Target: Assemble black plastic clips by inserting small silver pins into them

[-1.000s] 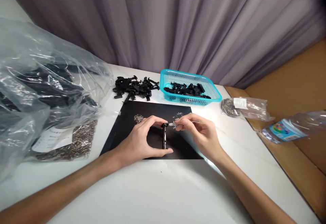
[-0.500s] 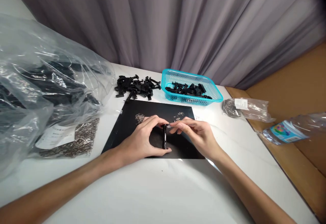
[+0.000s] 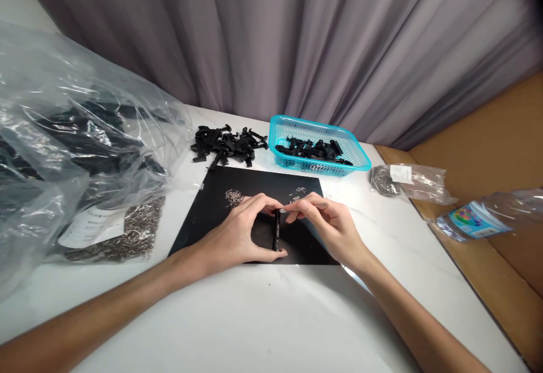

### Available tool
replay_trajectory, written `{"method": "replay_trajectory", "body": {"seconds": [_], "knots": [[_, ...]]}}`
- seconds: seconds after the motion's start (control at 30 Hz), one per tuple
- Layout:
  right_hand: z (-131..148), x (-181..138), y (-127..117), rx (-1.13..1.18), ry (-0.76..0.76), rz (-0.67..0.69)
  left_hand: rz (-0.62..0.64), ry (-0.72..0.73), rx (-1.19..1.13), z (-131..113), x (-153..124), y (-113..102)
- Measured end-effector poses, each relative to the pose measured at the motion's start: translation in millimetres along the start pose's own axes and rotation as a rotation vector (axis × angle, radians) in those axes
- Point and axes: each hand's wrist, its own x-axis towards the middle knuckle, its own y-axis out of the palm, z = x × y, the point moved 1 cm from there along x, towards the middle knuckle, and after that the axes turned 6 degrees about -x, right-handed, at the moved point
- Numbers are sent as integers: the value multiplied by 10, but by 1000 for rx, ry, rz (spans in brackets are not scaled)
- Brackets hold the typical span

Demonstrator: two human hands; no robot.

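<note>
My left hand (image 3: 233,230) holds a narrow black plastic part (image 3: 277,230) by its two ends, thumb at the near end and fingers at the far end. My right hand (image 3: 333,223) pinches a thin metal tool that looks like tweezers (image 3: 317,206). The tool's tip meets the part's far end; the exact contact is too small to make out. Both hands are over a black mat (image 3: 199,223). On it, a pile of small metal pins (image 3: 233,197) lies beyond my left hand, and a looser scatter of pins (image 3: 300,191) lies beyond my right.
Loose black plastic parts (image 3: 229,145) lie behind the mat, beside a blue basket (image 3: 360,161) holding more. At left are a large clear bag (image 3: 127,95) and a labelled bag of pins (image 3: 142,228). At right are a smaller pin bag (image 3: 386,180), a plastic bottle (image 3: 475,220) and cardboard (image 3: 500,129).
The black part has turned slightly in my left hand, showing a thinner edge. The tool in my right hand lies flatter, with more of its rear end showing.
</note>
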Motion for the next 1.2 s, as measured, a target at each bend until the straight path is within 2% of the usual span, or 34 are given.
{"method": "replay_trajectory", "body": {"seconds": [0.13, 0.2, 0.23, 0.33, 0.43, 0.67, 0.77, 0.83, 0.97, 1.07, 1.2], "knots": [[101, 6, -119, -148, -83, -281, -14, -57, -32, 7, 11, 6], [119, 8, -144, -134, -56, -326, -22, -62, -45, 6, 16, 5], [115, 7, -135, -131, -20, -293, -25, -56, -47, 2, 20, 4], [82, -12, -32, -217, 116, -86, -35, -30, -41, -15, 29, -1], [75, -51, 102, -299, 174, 49, -49, -6, -42, -27, 32, -9], [102, -100, 270, -154, 233, 145, -58, 14, 13, -30, -5, -5], [52, -108, 292, -144, 244, 137, 1, -28, 67, -56, -4, -11], [7, -99, 277, -210, 218, 85, 11, -40, 133, -55, 25, -54], [-104, 60, 96, -489, 101, -113, -153, -75, 331, 124, 129, -285], [-241, 371, -185, -730, 34, -228, -285, -110, 596, 384, 173, -528], [-458, 834, -553, -1130, 22, -356, -334, -200, 850, 604, 148, -732]]}}
